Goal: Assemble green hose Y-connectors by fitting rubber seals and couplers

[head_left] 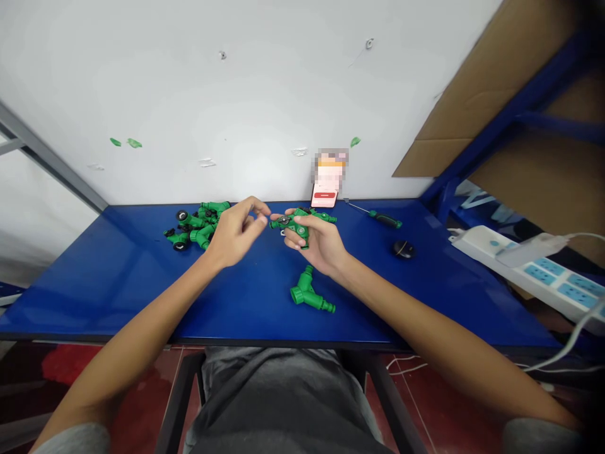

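Observation:
My right hand (324,243) is wrapped round a green plastic Y-shaped hose connector (300,232) with a black valve lever, held above the table. Just left of it, my left hand (239,230) has its fingers curled, thumb and index tips close together; anything between them is too small to make out. Below my right hand, another green Y-shaped connector (308,293) without a visible lever lies on the table. Behind my left hand sits a pile of green connectors (201,221) with black parts, partly hidden by the hand. More green parts (324,217) show behind my right fingers.
A lit phone (325,189) leans on the white wall at the back of the blue table (236,302). A screwdriver (385,219) and a round black object (403,249) lie to the right. A white power strip (520,265) with cables stands at the right edge.

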Motion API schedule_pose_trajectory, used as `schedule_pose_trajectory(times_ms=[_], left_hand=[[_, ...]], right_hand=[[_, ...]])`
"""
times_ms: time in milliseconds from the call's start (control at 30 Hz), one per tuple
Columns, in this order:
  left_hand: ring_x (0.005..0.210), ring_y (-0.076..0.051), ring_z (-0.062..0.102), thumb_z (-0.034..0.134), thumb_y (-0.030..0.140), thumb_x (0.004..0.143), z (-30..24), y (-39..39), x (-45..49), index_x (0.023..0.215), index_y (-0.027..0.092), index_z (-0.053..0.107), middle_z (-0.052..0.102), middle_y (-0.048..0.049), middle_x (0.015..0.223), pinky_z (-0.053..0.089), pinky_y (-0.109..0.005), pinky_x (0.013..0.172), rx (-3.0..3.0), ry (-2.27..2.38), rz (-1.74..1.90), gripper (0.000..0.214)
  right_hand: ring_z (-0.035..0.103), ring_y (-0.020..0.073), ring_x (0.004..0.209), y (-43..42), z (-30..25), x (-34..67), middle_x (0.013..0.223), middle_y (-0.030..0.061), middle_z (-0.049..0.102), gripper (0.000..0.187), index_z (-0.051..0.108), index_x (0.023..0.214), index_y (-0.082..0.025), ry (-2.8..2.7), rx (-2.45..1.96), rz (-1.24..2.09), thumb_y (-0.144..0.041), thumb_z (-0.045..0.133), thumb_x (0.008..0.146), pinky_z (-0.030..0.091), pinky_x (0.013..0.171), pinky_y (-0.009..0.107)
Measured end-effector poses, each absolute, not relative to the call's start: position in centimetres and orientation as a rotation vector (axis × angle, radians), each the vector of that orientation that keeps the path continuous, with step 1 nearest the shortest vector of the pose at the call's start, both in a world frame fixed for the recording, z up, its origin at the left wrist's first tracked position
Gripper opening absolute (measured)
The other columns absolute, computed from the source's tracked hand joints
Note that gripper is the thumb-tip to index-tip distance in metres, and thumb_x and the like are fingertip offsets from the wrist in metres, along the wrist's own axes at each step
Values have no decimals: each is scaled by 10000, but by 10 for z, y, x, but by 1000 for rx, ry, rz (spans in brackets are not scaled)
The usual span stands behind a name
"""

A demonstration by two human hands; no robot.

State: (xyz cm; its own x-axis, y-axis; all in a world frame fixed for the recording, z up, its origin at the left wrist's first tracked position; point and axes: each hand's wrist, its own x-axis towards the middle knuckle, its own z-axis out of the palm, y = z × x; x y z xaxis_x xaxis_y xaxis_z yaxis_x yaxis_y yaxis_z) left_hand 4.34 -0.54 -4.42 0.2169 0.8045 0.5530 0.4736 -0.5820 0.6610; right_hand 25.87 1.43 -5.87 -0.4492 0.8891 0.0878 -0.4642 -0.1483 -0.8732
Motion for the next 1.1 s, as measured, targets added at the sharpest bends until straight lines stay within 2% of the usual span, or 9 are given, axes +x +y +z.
schedule_pose_trajectory(times_ms=[100,167,233,433,567,733,833,967,1100], left_hand=[[450,-113,379,430,358,1051,-51,8,36,866,226,591,608,2,697,330,-265,442,1814,1190,1173,279],[421,-107,333,413,377,1041,-59,16,33,799,236,520,584,-2,684,273,-257,394,1655,1200,1102,300],[416,-107,360,447,395,1037,-65,21,34,774,238,499,569,-2,669,288,-248,383,1623,1237,1039,311],[560,-180,611,503,482,1074,-66,16,34,935,228,707,661,-8,666,457,-265,526,2161,1313,824,354],[630,-195,650,421,396,1078,-61,13,33,898,210,761,717,-36,742,486,-283,575,2242,1307,735,427],[575,-159,616,454,464,1104,-53,8,39,1132,202,784,711,-9,754,458,-260,592,2279,1278,811,422],[566,-168,580,491,457,1091,-48,5,42,1090,209,797,714,-3,728,404,-282,602,2347,1401,908,394],[485,-157,471,503,273,1018,-45,3,42,1116,197,727,618,46,597,342,-297,575,2324,1454,887,257],[464,-126,400,543,260,975,-44,1,42,988,201,674,523,81,536,332,-283,573,2355,1392,956,144]], right_hand=[[314,108,541,22,-64,261,1019,87,789,242,621,941,-221,-1024,-624,1777,-340,753,777,310,547,305],[323,106,541,28,-69,262,1040,104,789,259,610,918,-218,-981,-653,1775,-371,757,770,315,548,304],[336,106,539,32,-75,263,1040,98,785,284,600,917,-224,-970,-682,1757,-406,765,773,324,547,304],[399,111,536,38,-83,263,1058,61,784,331,581,946,-250,-1059,-695,1656,-485,787,837,370,539,308],[424,103,525,41,-86,264,1038,36,778,363,557,962,-262,-1084,-717,1588,-492,811,842,390,531,304],[420,91,507,43,-87,265,992,16,762,357,559,971,-257,-1076,-731,1565,-470,803,821,383,517,301],[423,91,510,42,-86,265,998,15,758,372,555,981,-257,-1084,-727,1564,-476,805,812,380,521,302],[410,95,508,41,-85,264,964,10,748,367,553,985,-257,-1090,-723,1567,-470,801,817,368,525,307],[416,100,505,41,-85,264,902,-2,722,354,561,981,-257,-1091,-723,1564,-463,803,826,374,531,309]])
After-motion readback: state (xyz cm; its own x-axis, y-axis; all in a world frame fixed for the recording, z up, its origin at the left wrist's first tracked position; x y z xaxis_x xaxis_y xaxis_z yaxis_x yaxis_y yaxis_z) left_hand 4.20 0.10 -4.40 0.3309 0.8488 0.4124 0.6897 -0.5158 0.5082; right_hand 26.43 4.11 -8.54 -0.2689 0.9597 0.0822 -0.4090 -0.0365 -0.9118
